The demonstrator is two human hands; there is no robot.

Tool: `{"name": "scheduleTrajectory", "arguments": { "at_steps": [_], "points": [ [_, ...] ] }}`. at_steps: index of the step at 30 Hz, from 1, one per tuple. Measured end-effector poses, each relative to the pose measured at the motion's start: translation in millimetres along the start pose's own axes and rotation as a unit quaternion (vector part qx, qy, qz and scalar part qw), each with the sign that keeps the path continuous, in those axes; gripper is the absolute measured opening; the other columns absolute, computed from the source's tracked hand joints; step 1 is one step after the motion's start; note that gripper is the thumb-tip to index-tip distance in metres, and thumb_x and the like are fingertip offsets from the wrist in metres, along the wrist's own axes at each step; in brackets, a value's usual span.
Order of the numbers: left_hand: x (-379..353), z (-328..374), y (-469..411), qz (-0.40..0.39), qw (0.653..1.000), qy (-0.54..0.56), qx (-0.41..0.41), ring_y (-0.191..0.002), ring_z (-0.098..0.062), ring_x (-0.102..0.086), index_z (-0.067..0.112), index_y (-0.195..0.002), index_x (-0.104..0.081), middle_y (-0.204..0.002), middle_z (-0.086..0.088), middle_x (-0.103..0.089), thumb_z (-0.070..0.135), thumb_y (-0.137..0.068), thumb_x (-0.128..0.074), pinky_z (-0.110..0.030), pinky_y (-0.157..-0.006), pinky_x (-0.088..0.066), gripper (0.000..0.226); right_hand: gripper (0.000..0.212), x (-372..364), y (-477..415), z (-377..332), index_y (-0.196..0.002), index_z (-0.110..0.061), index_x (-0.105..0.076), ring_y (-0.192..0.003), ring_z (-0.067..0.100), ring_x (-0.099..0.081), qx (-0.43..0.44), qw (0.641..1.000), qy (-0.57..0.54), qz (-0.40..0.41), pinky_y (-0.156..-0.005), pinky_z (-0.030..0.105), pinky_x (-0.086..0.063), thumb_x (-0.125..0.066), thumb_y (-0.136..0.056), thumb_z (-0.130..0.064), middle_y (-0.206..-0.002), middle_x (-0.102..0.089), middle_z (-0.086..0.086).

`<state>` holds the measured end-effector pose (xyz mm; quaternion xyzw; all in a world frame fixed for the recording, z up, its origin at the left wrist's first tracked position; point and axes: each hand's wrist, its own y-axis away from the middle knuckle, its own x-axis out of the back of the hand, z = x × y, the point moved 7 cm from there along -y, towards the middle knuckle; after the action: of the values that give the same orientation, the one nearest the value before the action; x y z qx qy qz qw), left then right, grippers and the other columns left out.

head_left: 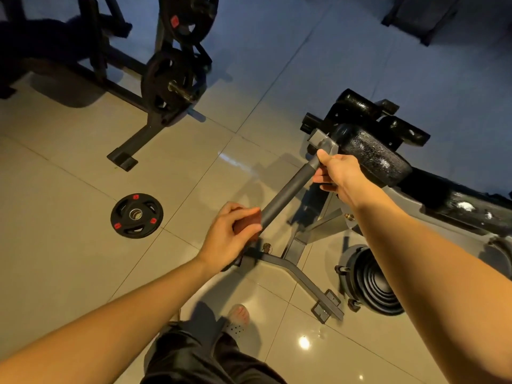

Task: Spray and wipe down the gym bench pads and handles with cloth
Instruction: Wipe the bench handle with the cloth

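Observation:
A dark grey handle bar point(285, 194) juts out from the gym bench toward me. My left hand point(228, 239) grips a reddish-brown cloth point(248, 223) wrapped round the bar's near end. My right hand point(336, 173) grips the bar's far end, close to its grey bracket point(322, 141). Just beyond that hand lies a black roller pad point(371, 156) speckled with wet droplets. Another black pad point(465, 206) with white foam spots runs off to the right. No spray bottle is in view.
A black weight plate point(136, 215) with red marks lies on the tiled floor at left. A plate rack point(171, 81) stands behind it. Stacked plates point(374, 281) sit under the bench by its grey frame foot point(304, 275). My foot point(238, 318) is below.

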<state>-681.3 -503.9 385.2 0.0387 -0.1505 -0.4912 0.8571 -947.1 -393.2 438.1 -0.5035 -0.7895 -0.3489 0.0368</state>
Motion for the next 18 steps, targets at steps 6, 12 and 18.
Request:
{"name": "scheduleTrajectory", "arguments": {
  "at_steps": [6,12,18],
  "points": [
    [38,-56,63,0.003,0.977,0.125,0.175,-0.055,-0.015,-0.060,0.018,-0.119,-0.073,-0.086,-0.013,-0.071,0.010,-0.091,-0.074,-0.025,-0.043,-0.043,0.029,0.029,-4,3,3,-0.114,-0.011,-0.062,-0.073,0.016,-0.071,0.003,1.000,-0.013,0.000,-0.078,0.034,-0.056,-0.058,-0.103,-0.037,-0.086,-0.073,0.006],
    [-1,4,-18,0.036,0.996,0.063,0.052,-0.106,-0.006,-0.063,0.020,-0.126,-0.071,-0.119,0.003,-0.062,0.020,-0.092,-0.075,-0.015,-0.085,-0.054,0.034,0.021,-5,6,0,-0.103,-0.017,-0.060,-0.091,0.022,-0.076,-0.007,1.000,-0.010,0.013,-0.087,0.040,-0.059,-0.059,-0.102,-0.038,-0.097,-0.076,0.010],
    [-4,-7,21,0.023,1.000,-0.014,-0.011,-0.122,-0.002,-0.050,0.028,-0.141,-0.059,-0.128,0.011,-0.045,0.022,-0.092,-0.075,-0.018,-0.104,-0.048,0.052,0.026,-4,5,1,-0.112,-0.014,-0.062,-0.076,0.015,-0.073,-0.007,1.000,-0.023,0.007,-0.087,0.040,-0.059,-0.059,-0.102,-0.038,-0.085,-0.073,0.005]
  ]
}}
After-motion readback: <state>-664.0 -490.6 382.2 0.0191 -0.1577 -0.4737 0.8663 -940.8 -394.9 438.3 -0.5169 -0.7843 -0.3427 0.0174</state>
